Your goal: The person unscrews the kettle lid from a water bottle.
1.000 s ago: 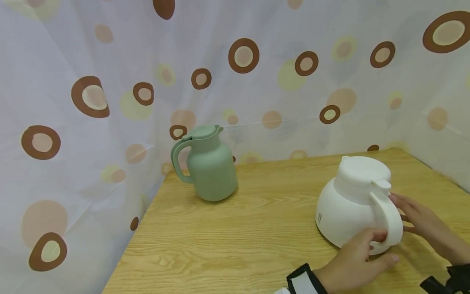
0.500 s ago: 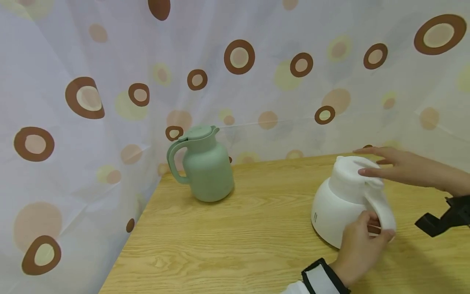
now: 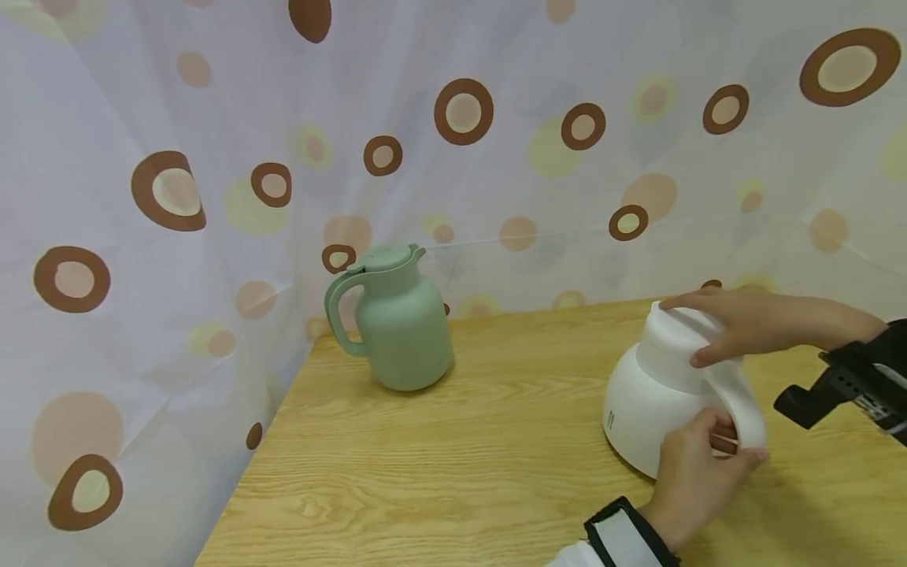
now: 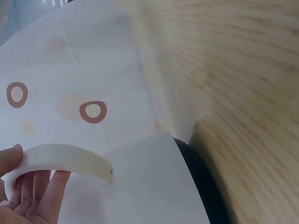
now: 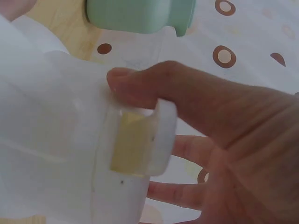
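A white thermal jug [image 3: 645, 421] with a rounded body stands on the right part of the table. My left hand [image 3: 697, 472] grips its handle [image 3: 740, 405]; in the left wrist view the fingers [image 4: 49, 198] pass through the handle's loop and the thumb lies outside. From above, my right hand [image 3: 761, 323] spans the jug's lid [image 3: 676, 327], thumb on the near side and fingers across the far side. In the right wrist view the thumb [image 5: 140, 86] presses the lid's edge beside a small tab [image 5: 163, 140]. The palm hides part of the lid.
A pale green jug [image 3: 404, 335] with its lid on stands at the back left of the wooden table [image 3: 425, 472], its handle towards the left. A patterned cloth [image 3: 524, 181] with brown rings hangs behind and along the sides.
My right hand has risen from beside the handle to above the jug, then come down onto the lid. My left hand has closed more fully round the handle.
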`<state>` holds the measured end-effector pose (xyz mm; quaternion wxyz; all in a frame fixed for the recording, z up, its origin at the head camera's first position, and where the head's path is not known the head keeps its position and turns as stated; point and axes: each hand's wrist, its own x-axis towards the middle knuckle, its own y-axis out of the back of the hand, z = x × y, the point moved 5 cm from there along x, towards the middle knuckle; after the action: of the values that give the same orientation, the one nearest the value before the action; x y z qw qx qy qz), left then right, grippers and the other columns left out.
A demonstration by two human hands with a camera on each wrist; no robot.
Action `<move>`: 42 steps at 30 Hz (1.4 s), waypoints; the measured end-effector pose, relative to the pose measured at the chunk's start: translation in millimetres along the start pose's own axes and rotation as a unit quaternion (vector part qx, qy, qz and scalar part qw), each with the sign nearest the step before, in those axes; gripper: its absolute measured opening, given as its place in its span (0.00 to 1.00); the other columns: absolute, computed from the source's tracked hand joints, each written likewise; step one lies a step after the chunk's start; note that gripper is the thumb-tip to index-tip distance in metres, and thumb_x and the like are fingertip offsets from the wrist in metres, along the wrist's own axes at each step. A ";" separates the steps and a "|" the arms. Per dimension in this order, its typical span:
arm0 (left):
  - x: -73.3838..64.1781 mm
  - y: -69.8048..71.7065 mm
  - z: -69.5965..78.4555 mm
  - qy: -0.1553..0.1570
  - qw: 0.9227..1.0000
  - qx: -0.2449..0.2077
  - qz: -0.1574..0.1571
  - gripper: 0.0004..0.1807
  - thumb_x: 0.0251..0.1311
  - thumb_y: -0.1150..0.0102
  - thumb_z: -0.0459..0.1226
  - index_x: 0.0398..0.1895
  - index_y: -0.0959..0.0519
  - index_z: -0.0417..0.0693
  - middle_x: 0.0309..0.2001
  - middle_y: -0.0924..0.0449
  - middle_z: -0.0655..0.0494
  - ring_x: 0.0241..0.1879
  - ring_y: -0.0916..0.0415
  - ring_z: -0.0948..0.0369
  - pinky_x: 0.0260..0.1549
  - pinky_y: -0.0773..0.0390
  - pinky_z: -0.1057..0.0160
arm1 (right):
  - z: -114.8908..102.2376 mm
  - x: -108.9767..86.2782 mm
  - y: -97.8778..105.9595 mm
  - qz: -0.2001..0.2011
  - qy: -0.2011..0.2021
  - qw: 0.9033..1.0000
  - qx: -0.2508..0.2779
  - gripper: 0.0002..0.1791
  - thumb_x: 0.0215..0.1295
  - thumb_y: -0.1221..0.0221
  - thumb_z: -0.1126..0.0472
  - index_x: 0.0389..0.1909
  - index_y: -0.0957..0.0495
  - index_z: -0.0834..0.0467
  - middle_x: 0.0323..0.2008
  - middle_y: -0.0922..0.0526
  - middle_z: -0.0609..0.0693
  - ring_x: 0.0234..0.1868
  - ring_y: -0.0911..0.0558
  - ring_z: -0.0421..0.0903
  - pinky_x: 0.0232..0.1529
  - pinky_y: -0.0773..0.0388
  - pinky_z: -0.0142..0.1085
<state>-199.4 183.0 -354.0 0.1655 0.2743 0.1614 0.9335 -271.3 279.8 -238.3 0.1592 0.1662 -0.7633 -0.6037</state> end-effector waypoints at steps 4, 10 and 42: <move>0.2 -1.7 0.8 -0.008 1.000 0.005 0.016 0.11 0.49 0.31 0.36 0.32 0.24 0.48 0.29 0.22 0.69 0.28 0.34 0.86 0.25 0.32 0.85 | -1.9 -0.4 0.2 -0.010 0.000 1.000 0.002 0.43 0.47 0.31 0.52 0.61 0.38 0.66 0.51 0.30 0.68 0.42 0.24 0.56 0.31 0.24 0.43; -0.5 -0.7 2.6 -0.050 0.997 0.050 0.041 0.11 0.48 0.31 0.37 0.31 0.25 0.49 0.28 0.21 0.68 0.28 0.33 0.86 0.26 0.34 0.86 | -6.8 -1.6 1.3 -0.029 -0.003 0.999 0.015 0.43 0.49 0.32 0.58 0.62 0.41 0.70 0.54 0.33 0.71 0.42 0.25 0.56 0.31 0.24 0.43; 0.7 2.2 6.1 -0.126 0.987 0.093 0.043 0.07 0.50 0.33 0.39 0.25 0.21 0.48 0.24 0.20 0.65 0.26 0.33 0.85 0.26 0.35 0.87 | -3.4 -1.5 3.4 -0.097 -0.046 0.991 0.076 0.45 0.48 0.33 0.62 0.67 0.44 0.64 0.62 0.45 0.70 0.50 0.32 0.65 0.38 0.27 0.49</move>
<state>-197.0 182.5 -348.0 0.1180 0.4108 0.2138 0.8784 -268.7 278.3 -234.3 0.0508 0.2232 -0.7939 -0.5633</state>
